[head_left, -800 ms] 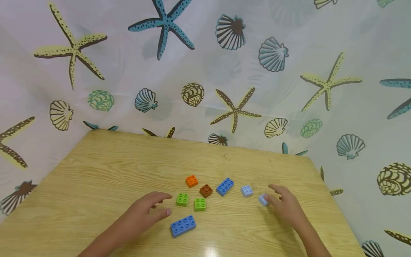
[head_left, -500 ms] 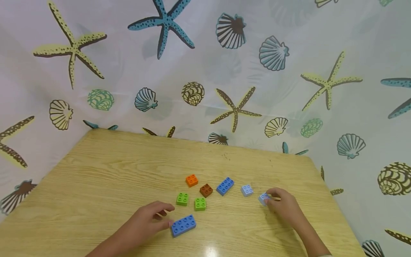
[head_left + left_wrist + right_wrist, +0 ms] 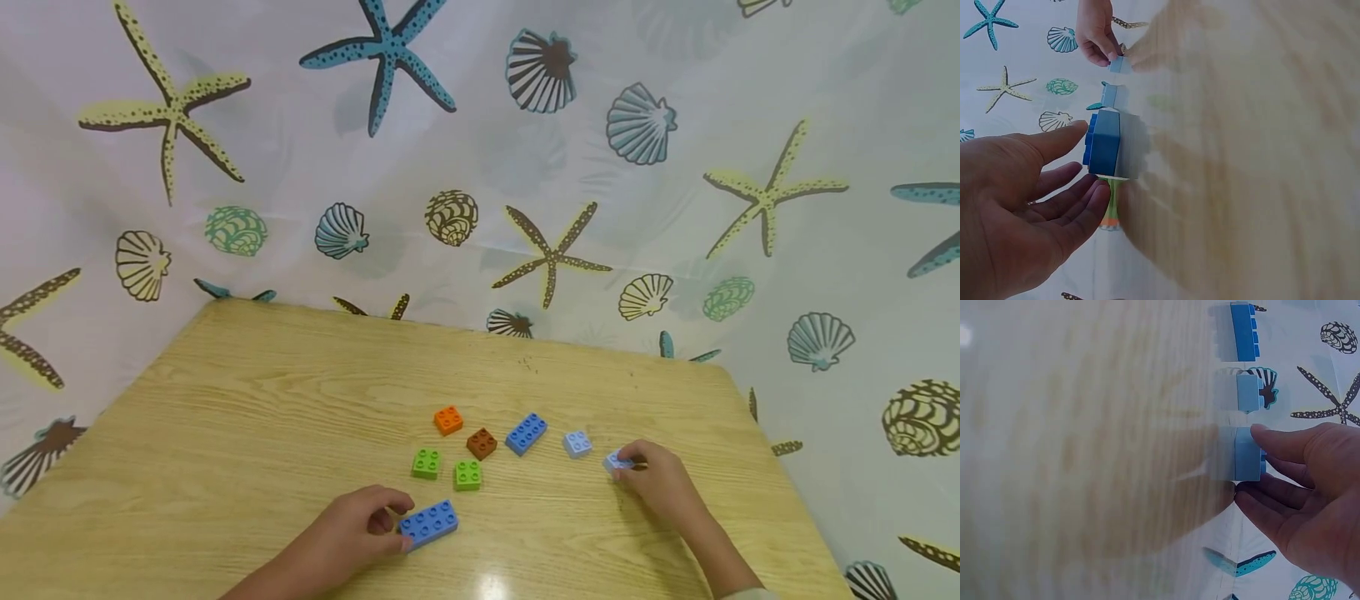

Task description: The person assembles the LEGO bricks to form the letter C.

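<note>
- Left hand (image 3: 360, 525), lower centre-left of the head frame: it has just come in from the upper left of the front blue brick (image 3: 431, 523), and its fingers and thumb now bend around the brick's left end; I cannot tell whether they press it
- Right hand (image 3: 660, 479), lower right: a moment ago its index finger was raised off the held pale brick (image 3: 1248, 456); now thumb and fingers have drawn in and pinch it from two sides
- Both bricks lie where they lay, the blue one at lower centre, the pale one right of centre, and neither looks lifted; I judge that the work has passed from reaching to taking hold, further along on the right
- Other pale brick (image 3: 577, 443): just left of the held one, apart from it, untouched
- Rear blue brick (image 3: 527, 433), brown brick (image 3: 482, 443) and orange brick (image 3: 448, 420): lower middle, further left in that order, unmoved
- Left green brick (image 3: 426, 463) and right green brick (image 3: 467, 475): just above the front blue brick, apart, unmoved
- Bench (image 3: 300, 392) beneath all, patterned cloth (image 3: 465, 150) filling the upper frame
</note>
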A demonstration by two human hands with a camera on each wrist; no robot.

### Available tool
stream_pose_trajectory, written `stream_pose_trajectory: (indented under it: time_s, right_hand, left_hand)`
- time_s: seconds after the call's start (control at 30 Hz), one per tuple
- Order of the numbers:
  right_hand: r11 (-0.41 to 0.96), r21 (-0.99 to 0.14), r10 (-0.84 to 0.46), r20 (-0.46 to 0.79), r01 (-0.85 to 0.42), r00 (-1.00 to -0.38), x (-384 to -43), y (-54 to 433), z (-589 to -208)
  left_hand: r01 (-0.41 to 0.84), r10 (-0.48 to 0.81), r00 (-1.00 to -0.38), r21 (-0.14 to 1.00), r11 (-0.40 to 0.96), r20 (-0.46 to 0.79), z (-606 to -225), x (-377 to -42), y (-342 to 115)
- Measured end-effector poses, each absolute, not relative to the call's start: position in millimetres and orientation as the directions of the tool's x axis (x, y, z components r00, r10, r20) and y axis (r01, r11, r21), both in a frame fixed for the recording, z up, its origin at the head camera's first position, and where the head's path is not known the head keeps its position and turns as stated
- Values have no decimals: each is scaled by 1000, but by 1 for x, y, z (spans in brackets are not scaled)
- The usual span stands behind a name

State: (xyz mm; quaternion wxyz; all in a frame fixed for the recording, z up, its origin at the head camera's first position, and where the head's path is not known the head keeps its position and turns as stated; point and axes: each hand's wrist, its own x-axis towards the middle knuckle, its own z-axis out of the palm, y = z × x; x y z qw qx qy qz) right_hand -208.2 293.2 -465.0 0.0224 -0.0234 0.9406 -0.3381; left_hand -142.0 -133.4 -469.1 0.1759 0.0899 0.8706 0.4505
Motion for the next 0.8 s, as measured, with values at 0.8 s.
stream_pose_trajectory:
  time_s: [0.8]
  right_hand:
    - [742, -670, -70, -31, -31, -997, -196, 282, -465]
  left_hand:
    - [84, 408, -888, 795, 601, -214, -470, -149, -118]
